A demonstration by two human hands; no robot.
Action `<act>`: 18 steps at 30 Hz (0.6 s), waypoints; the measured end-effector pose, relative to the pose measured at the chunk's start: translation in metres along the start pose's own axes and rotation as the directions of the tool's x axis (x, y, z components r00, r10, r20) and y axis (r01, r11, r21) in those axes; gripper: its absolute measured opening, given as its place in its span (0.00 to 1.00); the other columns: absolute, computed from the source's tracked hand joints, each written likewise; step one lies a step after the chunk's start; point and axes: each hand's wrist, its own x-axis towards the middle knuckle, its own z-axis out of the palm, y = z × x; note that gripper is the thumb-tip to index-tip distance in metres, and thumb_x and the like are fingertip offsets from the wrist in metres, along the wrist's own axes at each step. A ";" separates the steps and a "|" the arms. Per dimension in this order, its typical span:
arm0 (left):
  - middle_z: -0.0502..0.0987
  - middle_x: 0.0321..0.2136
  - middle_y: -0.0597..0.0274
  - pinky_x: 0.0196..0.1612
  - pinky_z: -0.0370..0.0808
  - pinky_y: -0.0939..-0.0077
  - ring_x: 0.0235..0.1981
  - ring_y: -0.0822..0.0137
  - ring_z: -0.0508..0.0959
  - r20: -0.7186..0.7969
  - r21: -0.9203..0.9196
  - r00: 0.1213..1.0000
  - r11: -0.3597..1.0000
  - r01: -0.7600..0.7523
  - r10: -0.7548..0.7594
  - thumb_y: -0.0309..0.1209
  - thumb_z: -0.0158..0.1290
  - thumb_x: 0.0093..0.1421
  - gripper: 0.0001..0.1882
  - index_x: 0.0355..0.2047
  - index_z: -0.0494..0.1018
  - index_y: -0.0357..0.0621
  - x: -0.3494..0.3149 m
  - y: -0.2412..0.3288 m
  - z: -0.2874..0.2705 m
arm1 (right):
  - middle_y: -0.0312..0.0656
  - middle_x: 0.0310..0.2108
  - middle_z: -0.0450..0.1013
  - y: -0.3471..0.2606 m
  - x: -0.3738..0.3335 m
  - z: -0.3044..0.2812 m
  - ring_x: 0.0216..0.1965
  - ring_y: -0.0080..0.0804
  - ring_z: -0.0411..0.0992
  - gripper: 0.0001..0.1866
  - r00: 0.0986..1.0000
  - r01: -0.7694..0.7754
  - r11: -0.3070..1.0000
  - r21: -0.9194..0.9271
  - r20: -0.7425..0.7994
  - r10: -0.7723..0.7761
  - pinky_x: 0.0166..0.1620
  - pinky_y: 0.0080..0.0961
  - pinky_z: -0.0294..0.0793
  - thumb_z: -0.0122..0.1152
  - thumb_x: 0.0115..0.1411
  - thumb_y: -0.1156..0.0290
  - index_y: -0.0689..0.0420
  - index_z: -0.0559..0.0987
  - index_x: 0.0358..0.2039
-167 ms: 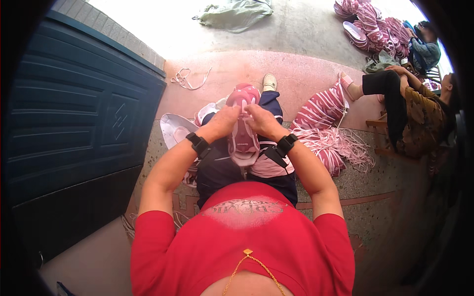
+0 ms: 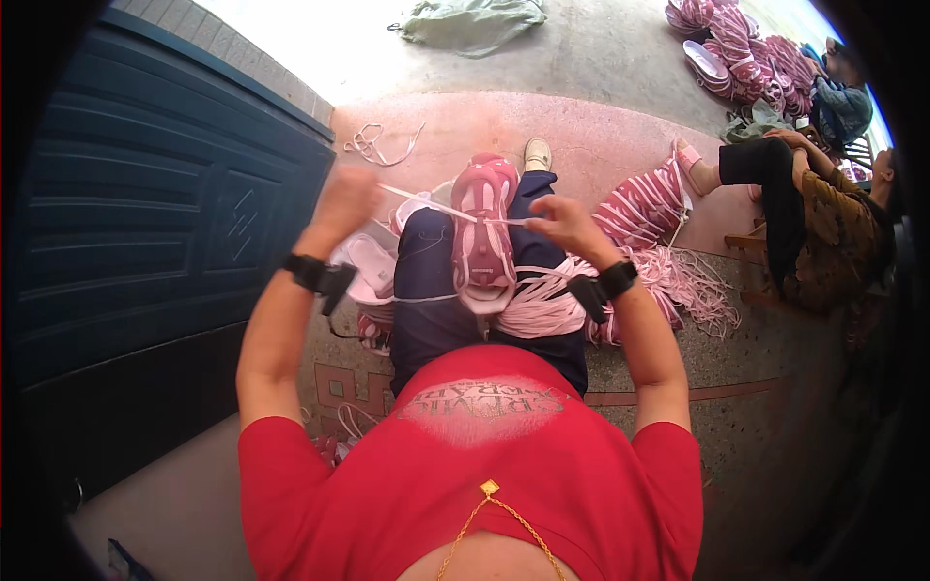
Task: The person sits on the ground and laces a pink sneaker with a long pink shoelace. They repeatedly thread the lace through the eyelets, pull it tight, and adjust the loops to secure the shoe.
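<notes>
Hands (image 2: pixel 570 225) apart, gripping taut flat white laces (image 2: pixel 426 201), rounded pink panelled shoe (image 2: pixel 484 252), dark-blue cloth trousers (image 2: pixel 421 266)

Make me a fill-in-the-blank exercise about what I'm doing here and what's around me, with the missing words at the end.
1. The shoe between the left hand and right hand is mostly ____ in colour.
2. A pale lace stretches from the left hand to the ____.
3. The dark blue door stands on the picture's ____ side.
4. The shirt is ____ in colour.

Missing words: pink; shoe; left; red.
</notes>
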 end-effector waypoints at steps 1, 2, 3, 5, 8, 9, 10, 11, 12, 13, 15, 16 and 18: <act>0.73 0.25 0.46 0.36 0.71 0.57 0.31 0.49 0.74 -0.099 0.069 0.990 0.992 0.104 -0.096 0.28 0.47 0.53 0.07 0.25 0.72 0.36 -0.019 -0.051 -0.041 | 0.37 0.24 0.73 -0.001 -0.007 -0.017 0.26 0.19 0.69 0.14 0.996 -0.083 0.996 0.018 0.021 0.083 0.28 0.19 0.68 0.64 0.54 0.66 0.63 0.78 0.37; 0.74 0.32 0.51 0.36 0.72 0.62 0.35 0.56 0.74 -0.202 -0.041 0.896 0.917 0.397 -0.396 0.31 0.45 0.60 0.09 0.33 0.72 0.38 -0.046 -0.085 -0.085 | 0.34 0.24 0.73 0.001 -0.017 -0.044 0.25 0.16 0.68 0.13 0.983 -0.180 0.983 0.025 0.030 0.180 0.26 0.15 0.66 0.63 0.54 0.67 0.62 0.78 0.37; 0.73 0.38 0.59 0.37 0.74 0.68 0.39 0.65 0.74 -0.155 -0.513 0.657 0.629 0.584 -0.737 0.36 0.44 0.65 0.12 0.41 0.70 0.42 -0.059 -0.092 -0.131 | 0.34 0.24 0.73 0.013 -0.036 -0.068 0.24 0.18 0.69 0.14 0.965 -0.250 0.956 0.153 -0.039 0.258 0.27 0.16 0.67 0.64 0.52 0.67 0.61 0.79 0.37; 0.71 0.44 0.56 0.43 0.76 0.67 0.43 0.64 0.74 -0.330 -0.775 0.408 0.491 0.397 -0.851 0.36 0.45 0.65 0.16 0.49 0.64 0.39 -0.130 -0.135 -0.213 | 0.30 0.25 0.73 0.023 -0.069 -0.112 0.23 0.12 0.66 0.12 0.936 -0.242 0.891 0.383 -0.150 0.319 0.25 0.12 0.64 0.63 0.55 0.67 0.60 0.79 0.38; 0.69 0.44 0.37 0.49 0.75 0.50 0.49 0.48 0.73 -0.368 -0.922 0.073 0.374 0.097 -0.927 0.29 0.38 0.67 0.15 0.50 0.58 0.31 -0.257 -0.210 -0.279 | 0.25 0.20 0.65 0.046 -0.125 -0.186 0.18 0.12 0.58 0.12 0.864 0.001 0.746 0.666 -0.376 0.335 0.22 0.13 0.60 0.61 0.58 0.68 0.60 0.77 0.41; 0.70 0.43 0.37 0.50 0.74 0.47 0.48 0.48 0.74 -0.323 -0.946 0.108 0.323 -0.020 -0.940 0.28 0.37 0.67 0.13 0.46 0.59 0.28 -0.321 -0.239 -0.315 | 0.24 0.18 0.61 0.053 -0.144 -0.209 0.17 0.12 0.55 0.12 0.853 0.132 0.670 0.731 -0.429 0.299 0.22 0.14 0.58 0.61 0.59 0.67 0.59 0.76 0.41; 0.71 0.41 0.38 0.51 0.73 0.44 0.46 0.48 0.74 -0.283 -0.956 0.152 0.267 -0.121 -0.947 0.27 0.35 0.67 0.12 0.42 0.61 0.26 -0.368 -0.257 -0.359 | 0.25 0.17 0.58 0.065 -0.160 -0.230 0.17 0.13 0.53 0.12 0.818 0.224 0.581 0.783 -0.475 0.324 0.21 0.14 0.57 0.61 0.59 0.67 0.59 0.76 0.41; 0.71 0.35 0.41 0.48 0.74 0.47 0.40 0.51 0.75 -0.327 -0.931 0.021 0.319 -0.179 -0.945 0.24 0.34 0.65 0.10 0.36 0.61 0.27 -0.388 -0.267 -0.383 | 0.25 0.15 0.55 0.074 -0.180 -0.251 0.16 0.14 0.51 0.12 0.771 0.312 0.498 0.809 -0.522 0.365 0.21 0.14 0.57 0.60 0.60 0.67 0.58 0.75 0.41; 0.71 0.29 0.45 0.44 0.76 0.50 0.34 0.54 0.76 -0.356 -0.899 -0.107 0.372 -0.230 -0.928 0.22 0.33 0.64 0.10 0.31 0.61 0.28 -0.403 -0.280 -0.396 | 0.26 0.15 0.55 0.080 -0.204 -0.273 0.16 0.15 0.51 0.11 0.732 0.401 0.406 0.821 -0.554 0.398 0.21 0.14 0.57 0.58 0.61 0.68 0.59 0.74 0.41; 0.71 0.29 0.46 0.44 0.75 0.52 0.34 0.55 0.76 -0.364 -0.887 -0.190 0.402 -0.228 -0.912 0.22 0.33 0.64 0.09 0.32 0.62 0.28 -0.405 -0.286 -0.404 | 0.27 0.15 0.54 0.083 -0.231 -0.295 0.15 0.16 0.51 0.10 0.684 0.492 0.318 0.811 -0.585 0.436 0.21 0.14 0.57 0.57 0.62 0.68 0.59 0.73 0.40; 0.71 0.30 0.48 0.44 0.74 0.56 0.34 0.57 0.75 -0.370 -0.903 -0.240 0.408 -0.133 -0.897 0.22 0.34 0.64 0.08 0.34 0.62 0.29 -0.425 -0.297 -0.401 | 0.29 0.15 0.55 0.075 -0.276 -0.347 0.16 0.16 0.52 0.09 0.710 0.563 0.226 0.795 -0.605 0.360 0.21 0.15 0.57 0.52 0.64 0.70 0.61 0.73 0.39; 0.71 0.30 0.49 0.44 0.74 0.58 0.34 0.57 0.75 -0.388 -0.907 -0.241 0.415 -0.071 -0.889 0.22 0.34 0.64 0.08 0.35 0.63 0.29 -0.428 -0.299 -0.403 | 0.30 0.16 0.56 0.071 -0.297 -0.369 0.17 0.17 0.52 0.09 0.707 0.590 0.204 0.781 -0.622 0.336 0.21 0.15 0.57 0.51 0.64 0.70 0.63 0.72 0.39; 0.70 0.30 0.51 0.44 0.73 0.61 0.34 0.59 0.75 -0.442 -0.897 -0.222 0.430 0.102 -0.869 0.22 0.35 0.64 0.08 0.37 0.63 0.30 -0.425 -0.296 -0.415 | 0.34 0.19 0.59 0.055 -0.323 -0.403 0.19 0.19 0.55 0.08 0.760 0.569 0.140 0.810 -0.583 0.287 0.23 0.16 0.59 0.50 0.64 0.74 0.64 0.72 0.40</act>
